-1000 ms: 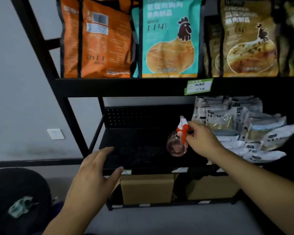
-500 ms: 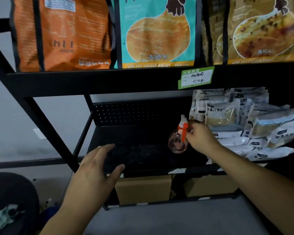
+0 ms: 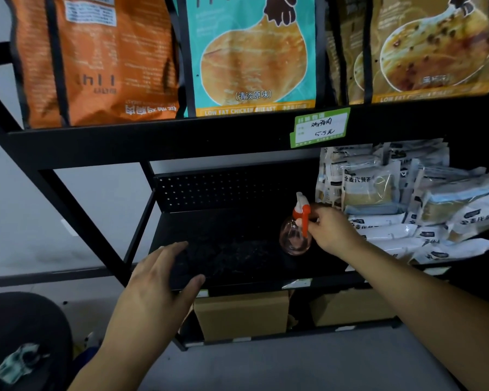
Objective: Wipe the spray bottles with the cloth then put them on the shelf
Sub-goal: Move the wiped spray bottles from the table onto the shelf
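The right hand [image 3: 332,231] pinches the spray bottle [image 3: 296,234] by its trigger head to stand it on the shelf [image 3: 237,249], while at 8 o'clock the left hand [image 3: 156,289] hovers, its grip apart and holding nothing.

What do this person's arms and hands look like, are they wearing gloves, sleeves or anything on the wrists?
Both hands are bare: no gloves on the left hand or the right hand. The forearms are uncovered as far as the picture shows, with no sleeve in view. No watch, ring or bracelet shows on either side.
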{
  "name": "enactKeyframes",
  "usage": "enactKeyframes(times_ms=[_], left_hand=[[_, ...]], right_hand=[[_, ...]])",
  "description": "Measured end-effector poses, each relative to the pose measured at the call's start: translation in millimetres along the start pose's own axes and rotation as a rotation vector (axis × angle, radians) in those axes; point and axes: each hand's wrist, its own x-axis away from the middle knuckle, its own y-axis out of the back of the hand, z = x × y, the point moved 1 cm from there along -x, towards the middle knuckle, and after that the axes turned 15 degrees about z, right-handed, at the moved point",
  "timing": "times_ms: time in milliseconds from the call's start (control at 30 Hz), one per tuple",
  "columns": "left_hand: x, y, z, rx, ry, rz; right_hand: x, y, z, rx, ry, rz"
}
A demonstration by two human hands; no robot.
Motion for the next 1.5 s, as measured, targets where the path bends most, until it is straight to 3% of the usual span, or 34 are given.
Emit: enactKeyframes(times_ms=[400, 733, 1133, 1500], left_hand=[[36.1, 27.8, -1.9, 0.008, -0.025, -0.054], [102.6, 64.9, 27.9, -0.03, 0.022, -0.139], [197.5, 125.1, 116.9, -0.068, 0.269, -0.258], [266.4, 160.7, 221.8, -0.052, 0.566, -0.283]], right_hand=[[72.9, 7.0, 2.1, -0.049, -0.004, 0.015], [134.1, -15.5, 96.6, -0.058, 0.219, 0.05], [136.2, -123.3, 249.1, -0.071, 0.533, 0.253], [124.1, -248.0, 348.3, -0.02, 0.664, 0.476]])
